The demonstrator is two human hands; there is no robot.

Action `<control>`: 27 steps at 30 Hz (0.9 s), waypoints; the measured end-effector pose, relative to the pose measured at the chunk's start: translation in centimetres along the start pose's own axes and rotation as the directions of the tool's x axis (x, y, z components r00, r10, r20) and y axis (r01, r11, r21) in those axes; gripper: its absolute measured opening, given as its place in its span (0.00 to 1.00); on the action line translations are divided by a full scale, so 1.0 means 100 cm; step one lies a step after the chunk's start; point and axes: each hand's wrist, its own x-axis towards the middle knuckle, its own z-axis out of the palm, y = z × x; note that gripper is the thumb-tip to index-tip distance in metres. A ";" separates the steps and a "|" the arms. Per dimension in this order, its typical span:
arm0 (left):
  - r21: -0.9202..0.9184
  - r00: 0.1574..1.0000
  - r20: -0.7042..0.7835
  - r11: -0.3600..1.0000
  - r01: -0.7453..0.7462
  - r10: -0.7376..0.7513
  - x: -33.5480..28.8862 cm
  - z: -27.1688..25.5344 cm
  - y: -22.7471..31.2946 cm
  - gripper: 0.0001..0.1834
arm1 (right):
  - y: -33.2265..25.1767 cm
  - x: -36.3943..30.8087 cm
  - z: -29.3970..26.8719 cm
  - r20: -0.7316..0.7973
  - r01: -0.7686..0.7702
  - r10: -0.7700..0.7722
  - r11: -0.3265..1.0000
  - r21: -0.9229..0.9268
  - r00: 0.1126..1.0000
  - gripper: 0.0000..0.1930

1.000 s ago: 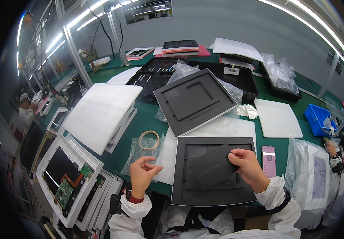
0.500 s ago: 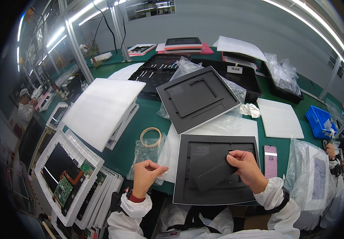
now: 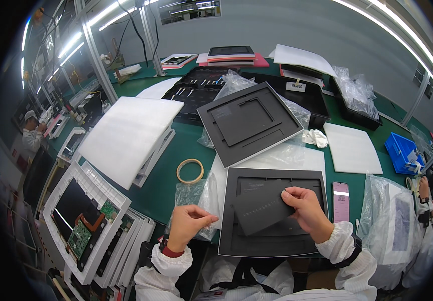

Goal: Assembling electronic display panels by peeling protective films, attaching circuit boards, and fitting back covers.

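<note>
A thin black printed card (image 3: 261, 209) is pinched by its right edge in my right hand (image 3: 306, 209), thumb on top. It hangs slightly tilted over a black recessed panel (image 3: 271, 247) lying at the table's near edge. My left hand (image 3: 189, 226) is closed in a pinch to the left of that panel, in front of a clear plastic bag (image 3: 189, 193). Whatever its fingertips hold, if anything, is too small to make out. A second black recessed panel (image 3: 249, 125) with a pale edge lies at an angle just beyond the first.
A tape roll (image 3: 190, 171) and a pink-screened phone (image 3: 341, 202) lie either side. White foam sheets (image 3: 131, 135) and stacked panels with circuit boards (image 3: 80, 244) stand at left. Black trays (image 3: 301, 100), a blue bin (image 3: 402, 153) and bagged items (image 3: 389, 215) sit farther off. Another person works at far right.
The black card has turned flatter and shifted slightly left in my right hand. My left hand has moved a little right and down, still pinched, toward the near panel.
</note>
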 end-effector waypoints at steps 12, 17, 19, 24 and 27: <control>0.119 0.999 0.020 0.992 -0.035 0.033 -0.011 0.011 0.007 0.05 | 0.007 0.019 0.025 0.009 0.105 -0.106 0.959 -0.264 0.994 0.12; 0.350 0.953 -0.137 0.914 -0.207 0.269 -0.017 0.019 0.017 0.04 | 0.010 0.016 0.024 0.037 0.101 -0.094 0.941 -0.322 0.995 0.12; 0.433 0.928 -0.129 0.862 -0.264 0.350 -0.021 0.021 0.019 0.04 | 0.011 0.015 0.025 0.023 0.090 -0.087 0.964 -0.251 0.996 0.11; 0.538 0.913 -0.068 0.785 -0.307 0.403 -0.028 0.026 0.030 0.05 | 0.006 0.012 0.032 -0.016 0.078 -0.081 0.987 -0.138 0.997 0.10; 0.522 0.895 -0.152 0.803 -0.288 0.420 -0.026 0.026 0.026 0.05 | 0.002 0.011 0.027 0.067 -0.014 0.032 0.969 -0.245 0.997 0.09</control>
